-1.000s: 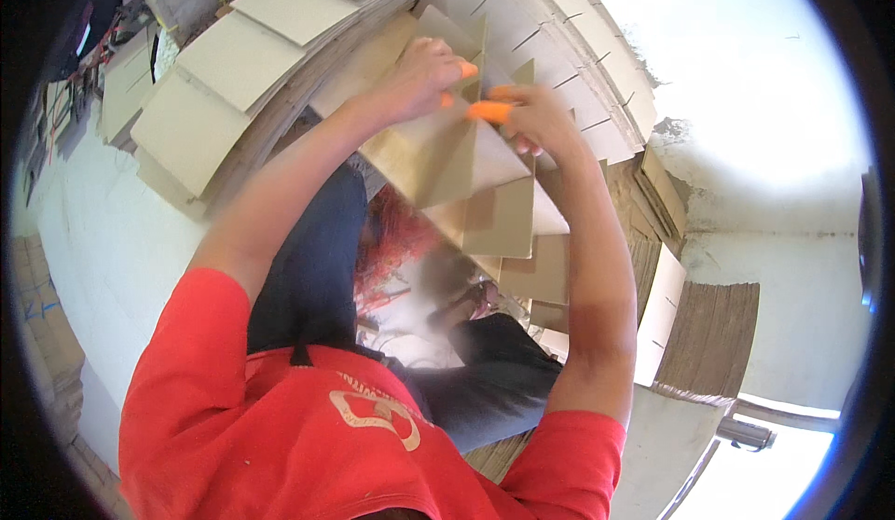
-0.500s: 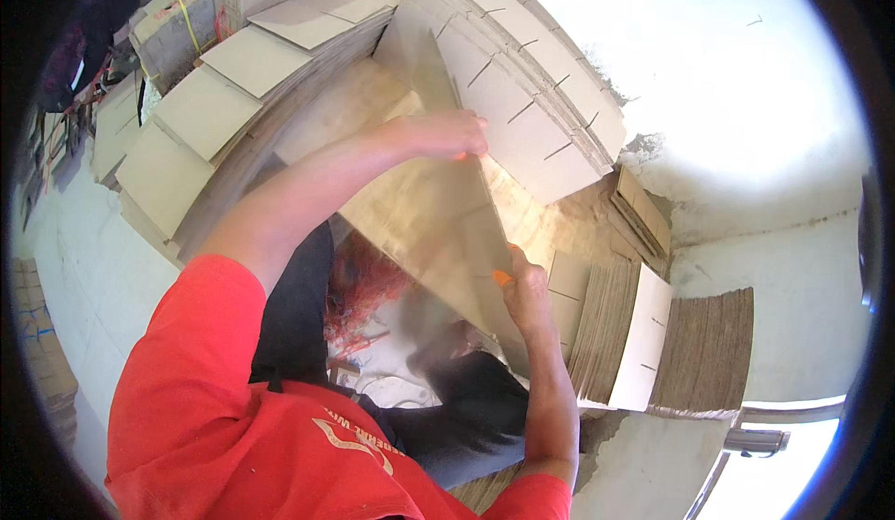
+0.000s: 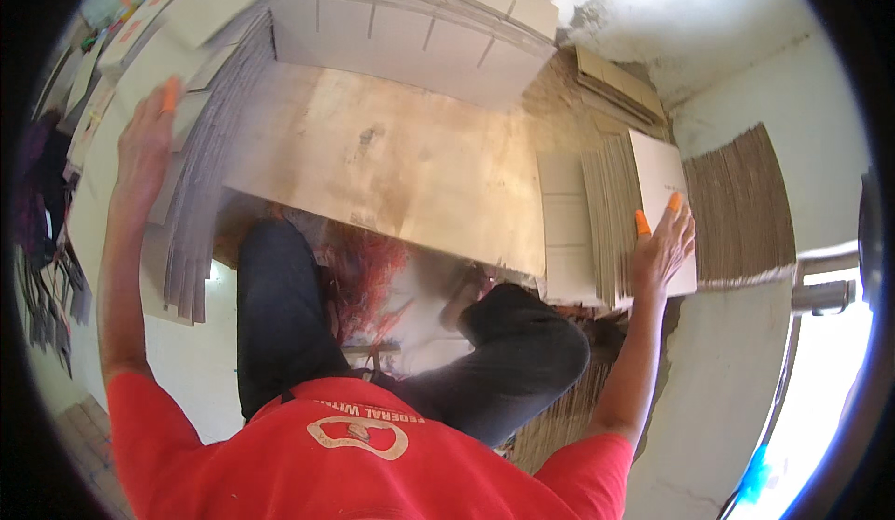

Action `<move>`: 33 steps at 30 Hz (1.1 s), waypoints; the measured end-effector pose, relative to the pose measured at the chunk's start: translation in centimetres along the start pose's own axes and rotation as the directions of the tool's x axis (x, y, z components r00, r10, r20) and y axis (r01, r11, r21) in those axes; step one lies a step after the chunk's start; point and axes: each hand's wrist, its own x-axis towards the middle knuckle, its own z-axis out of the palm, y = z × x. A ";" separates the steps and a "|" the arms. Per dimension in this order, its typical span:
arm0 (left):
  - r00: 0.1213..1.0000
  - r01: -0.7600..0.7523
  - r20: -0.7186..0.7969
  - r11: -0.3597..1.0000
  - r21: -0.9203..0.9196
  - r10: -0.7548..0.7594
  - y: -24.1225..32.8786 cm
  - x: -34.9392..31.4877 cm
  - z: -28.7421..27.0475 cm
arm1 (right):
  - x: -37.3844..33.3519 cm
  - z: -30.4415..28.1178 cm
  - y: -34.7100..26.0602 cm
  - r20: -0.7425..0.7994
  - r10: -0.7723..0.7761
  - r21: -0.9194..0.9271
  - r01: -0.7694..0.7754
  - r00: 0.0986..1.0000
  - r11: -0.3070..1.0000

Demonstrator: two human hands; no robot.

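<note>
My left hand (image 3: pixel 146 142) is stretched out at the far left, over the pale cardboard by the left stack (image 3: pixel 219 138). Its fingers are extended, and an orange cover sits on one fingertip. At the right, my right hand (image 3: pixel 662 254) rests with fingers apart against the pale outer sheet (image 3: pixel 660 170) of an upright cardboard stack (image 3: pixel 606 221). Orange covers show on its thumb and one finger. Between the hands lies a bare wooden board (image 3: pixel 392 156) with a dark stain. A pale cardboard sheet (image 3: pixel 200 21) at the upper left is blurred.
Slotted cardboard sheets (image 3: pixel 410 30) lean in a row behind the board. More stacked cardboard (image 3: pixel 741 208) stands at the far right, beside the wall (image 3: pixel 774 119). Red strands (image 3: pixel 368 273) lie below the board, near my legs (image 3: pixel 289 305).
The cardboard sheet both hands gripped over the board has left that place. My left hand has swung to the far left, and my right hand has moved right onto the upright stack.
</note>
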 end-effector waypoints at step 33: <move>0.980 -0.192 -0.100 0.705 -0.683 0.171 23.7 26.2 15.0 | 4.2 -4.3 -12.4 -0.032 0.318 0.839 -0.147 0.948 0.523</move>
